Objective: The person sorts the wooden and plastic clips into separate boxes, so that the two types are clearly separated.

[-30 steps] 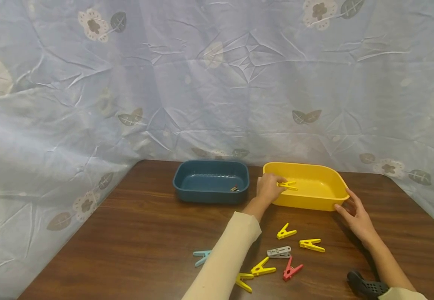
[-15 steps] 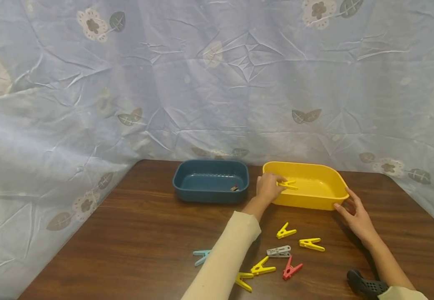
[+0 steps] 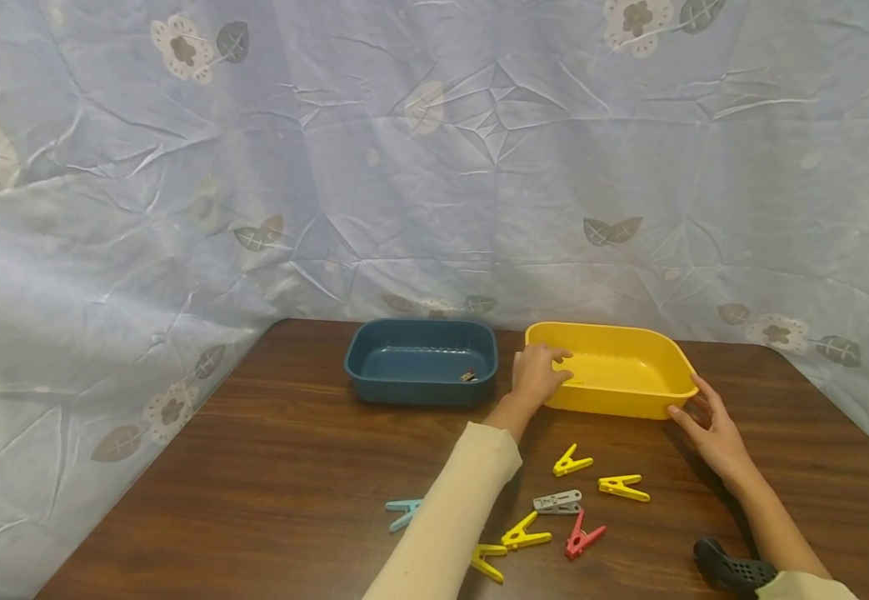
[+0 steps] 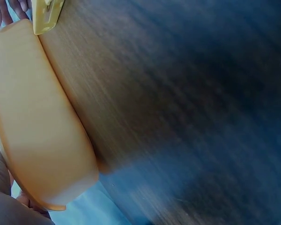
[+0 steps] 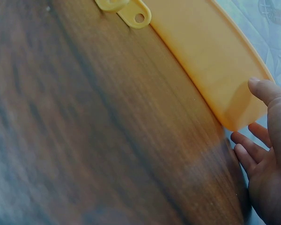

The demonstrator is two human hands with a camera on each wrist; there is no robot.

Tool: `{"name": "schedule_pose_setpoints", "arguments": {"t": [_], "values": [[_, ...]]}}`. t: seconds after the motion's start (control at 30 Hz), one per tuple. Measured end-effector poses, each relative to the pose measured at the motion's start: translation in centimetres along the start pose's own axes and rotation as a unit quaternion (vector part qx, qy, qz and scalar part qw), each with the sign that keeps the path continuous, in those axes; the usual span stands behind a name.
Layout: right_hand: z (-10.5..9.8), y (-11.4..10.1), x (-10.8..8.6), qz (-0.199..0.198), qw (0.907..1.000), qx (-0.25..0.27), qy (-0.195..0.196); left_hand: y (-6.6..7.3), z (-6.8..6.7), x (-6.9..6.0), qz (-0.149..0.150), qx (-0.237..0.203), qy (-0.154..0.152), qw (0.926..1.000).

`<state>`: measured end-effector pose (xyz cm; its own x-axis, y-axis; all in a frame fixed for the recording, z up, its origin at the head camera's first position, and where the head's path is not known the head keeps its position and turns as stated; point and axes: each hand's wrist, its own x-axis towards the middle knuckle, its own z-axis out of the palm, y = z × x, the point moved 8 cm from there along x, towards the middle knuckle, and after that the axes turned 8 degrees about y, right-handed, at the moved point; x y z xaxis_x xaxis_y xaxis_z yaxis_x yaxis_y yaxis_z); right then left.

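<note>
My left hand (image 3: 537, 373) reaches over the near left rim of the yellow bin (image 3: 614, 403). Its thumb and fingers are spread apart with nothing between them. Just under the fingertips a sliver of a yellow clothespin (image 3: 575, 382) shows inside the bin, most of it hidden by the near wall. My right hand (image 3: 715, 433) rests against the bin's right end, fingers fairly straight. In the right wrist view its thumb (image 5: 261, 89) touches the outer wall while the other fingertips lie by the lower corner.
A blue bin (image 3: 419, 393) stands left of the yellow one, a small object (image 3: 468, 376) inside. Nearer on the wooden table lie several yellow clothespins (image 3: 624, 488), a grey one (image 3: 557, 502), a red one (image 3: 584, 535) and a light-blue one (image 3: 404, 511). A black perforated object (image 3: 734, 572) sits beside the right wrist.
My left hand has let go of the yellow clothespin, which has dropped from between its fingers into the yellow bin. The right hand stays in place at the bin's end.
</note>
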<state>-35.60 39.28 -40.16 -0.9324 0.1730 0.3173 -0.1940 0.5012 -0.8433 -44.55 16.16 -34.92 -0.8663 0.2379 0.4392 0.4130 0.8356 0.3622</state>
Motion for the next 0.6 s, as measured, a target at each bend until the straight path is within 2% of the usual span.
{"name": "schedule_pose_setpoints", "arguments": {"t": [0.23, 0.37, 0.43, 0.5, 0.6], "values": [[-0.1, -0.2, -0.1, -0.006, 1.0, -0.005, 0.002, 0.0, 0.0, -0.1, 0.002, -0.003, -0.003, 1.0], [-0.1, -0.3, -0.2, -0.007, 0.9998, -0.02, 0.005, 0.0, 0.0, -0.1, 0.027, -0.014, -0.023, 0.9993], [-0.1, -0.3, -0.2, -0.007, 0.9997, -0.024, 0.006, 0.0, -0.3, -0.1, 0.04, -0.04, -0.039, 0.9977], [-0.1, -0.4, -0.2, -0.007, 0.9997, -0.022, 0.006, 0.0, -0.7, 0.0, 0.049, -0.086, -0.056, 0.9935], [-0.3, -0.5, -0.1, -0.008, 0.9998, -0.019, 0.008, 0.1, -1.8, 0.3, 0.061, -0.163, -0.074, 0.9819]]}}
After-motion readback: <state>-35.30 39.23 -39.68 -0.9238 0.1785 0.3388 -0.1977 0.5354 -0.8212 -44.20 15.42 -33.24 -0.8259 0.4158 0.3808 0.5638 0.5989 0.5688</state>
